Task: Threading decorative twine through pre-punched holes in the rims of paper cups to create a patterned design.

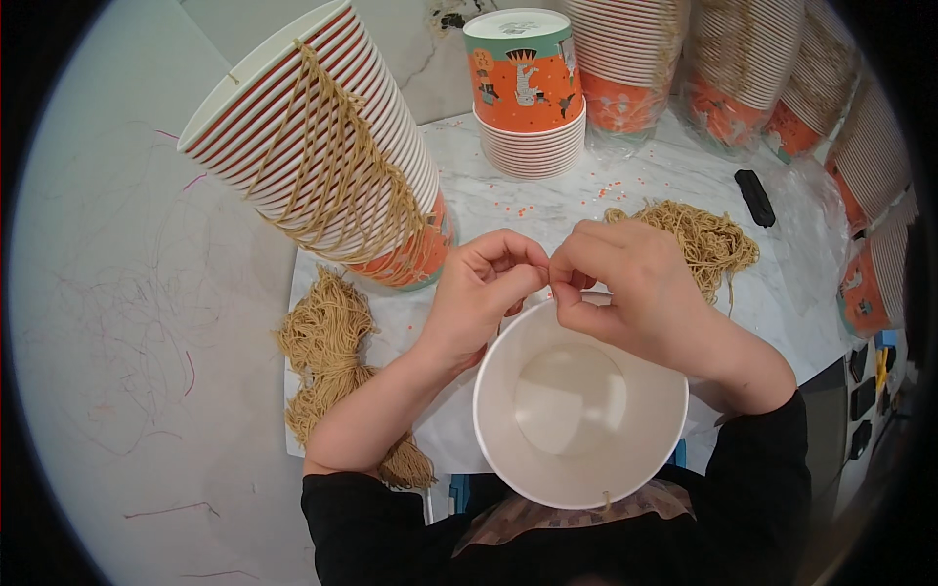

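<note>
A white paper bucket (645, 391) stands in front of me with its mouth up, and its inside is bare. At its near rim a short tan cord (606, 500) sticks out. Over the far rim my left hand (479, 293) and my right hand (630, 283) meet, each closed in a pinch with fingertips almost touching. What the fingertips hold is too small and hidden to make out. Beside my left forearm lies a tied bundle of tan cord (327, 332). A loose heap of tan cord (708, 239) lies just beyond my right hand.
A tall leaning stack of paper buckets (391, 127) draped with cords rises at the left. Shorter inverted orange buckets (523, 88) stand at the back, more corded stacks (625, 59) to the right. A black object (754, 198) and clear plastic (806, 215) lie on the marbled table (440, 146).
</note>
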`<action>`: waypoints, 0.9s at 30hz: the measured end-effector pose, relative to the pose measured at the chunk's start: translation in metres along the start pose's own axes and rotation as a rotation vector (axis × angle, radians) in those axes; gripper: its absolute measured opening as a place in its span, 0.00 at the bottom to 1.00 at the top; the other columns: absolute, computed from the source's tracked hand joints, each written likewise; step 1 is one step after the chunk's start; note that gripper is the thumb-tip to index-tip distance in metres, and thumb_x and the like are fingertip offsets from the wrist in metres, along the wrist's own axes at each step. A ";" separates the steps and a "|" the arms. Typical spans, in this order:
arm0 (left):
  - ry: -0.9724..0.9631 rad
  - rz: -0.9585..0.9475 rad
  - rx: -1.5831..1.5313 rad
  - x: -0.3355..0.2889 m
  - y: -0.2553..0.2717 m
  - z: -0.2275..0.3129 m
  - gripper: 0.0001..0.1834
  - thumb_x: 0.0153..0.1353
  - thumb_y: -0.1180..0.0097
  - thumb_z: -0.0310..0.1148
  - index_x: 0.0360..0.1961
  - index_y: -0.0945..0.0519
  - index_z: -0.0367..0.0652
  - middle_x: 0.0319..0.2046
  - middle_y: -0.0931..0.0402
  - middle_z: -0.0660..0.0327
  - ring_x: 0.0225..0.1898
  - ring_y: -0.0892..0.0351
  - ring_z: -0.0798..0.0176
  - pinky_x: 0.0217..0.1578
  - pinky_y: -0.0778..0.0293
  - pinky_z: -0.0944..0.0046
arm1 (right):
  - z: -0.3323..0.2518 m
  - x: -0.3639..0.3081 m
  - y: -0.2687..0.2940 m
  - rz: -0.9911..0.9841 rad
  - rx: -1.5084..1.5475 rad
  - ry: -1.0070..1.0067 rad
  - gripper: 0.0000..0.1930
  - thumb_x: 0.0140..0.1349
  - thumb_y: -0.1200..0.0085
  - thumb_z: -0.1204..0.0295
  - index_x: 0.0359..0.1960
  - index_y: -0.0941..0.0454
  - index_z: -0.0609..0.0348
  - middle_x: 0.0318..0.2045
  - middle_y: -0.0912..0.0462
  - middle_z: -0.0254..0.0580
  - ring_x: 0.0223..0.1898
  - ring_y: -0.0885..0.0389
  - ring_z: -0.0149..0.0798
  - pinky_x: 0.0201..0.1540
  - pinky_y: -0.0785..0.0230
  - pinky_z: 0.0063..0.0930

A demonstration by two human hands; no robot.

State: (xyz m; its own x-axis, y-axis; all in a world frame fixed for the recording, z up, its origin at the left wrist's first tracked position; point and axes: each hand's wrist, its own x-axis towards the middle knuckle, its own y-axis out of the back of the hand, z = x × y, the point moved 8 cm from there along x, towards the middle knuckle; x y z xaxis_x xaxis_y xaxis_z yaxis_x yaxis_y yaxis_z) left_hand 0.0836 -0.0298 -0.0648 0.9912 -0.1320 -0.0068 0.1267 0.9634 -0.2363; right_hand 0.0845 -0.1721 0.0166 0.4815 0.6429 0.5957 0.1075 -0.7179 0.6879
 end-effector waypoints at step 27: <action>-0.026 0.030 -0.021 0.002 -0.005 -0.002 0.07 0.71 0.39 0.27 0.47 0.19 0.39 0.39 0.16 0.66 0.40 0.18 0.77 0.40 0.24 0.73 | 0.023 0.003 0.004 0.026 0.275 -0.202 0.06 0.56 0.38 0.77 0.33 0.22 0.63 0.28 0.19 0.40 0.29 0.16 0.38 0.33 0.25 0.31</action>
State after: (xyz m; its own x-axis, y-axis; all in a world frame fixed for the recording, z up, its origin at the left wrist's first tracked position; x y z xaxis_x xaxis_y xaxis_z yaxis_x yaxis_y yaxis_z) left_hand 0.0850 -0.0349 -0.0654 0.9952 -0.0972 0.0108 0.0967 0.9618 -0.2563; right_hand 0.1059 -0.1797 0.0117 0.6470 0.5774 0.4980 0.3105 -0.7960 0.5195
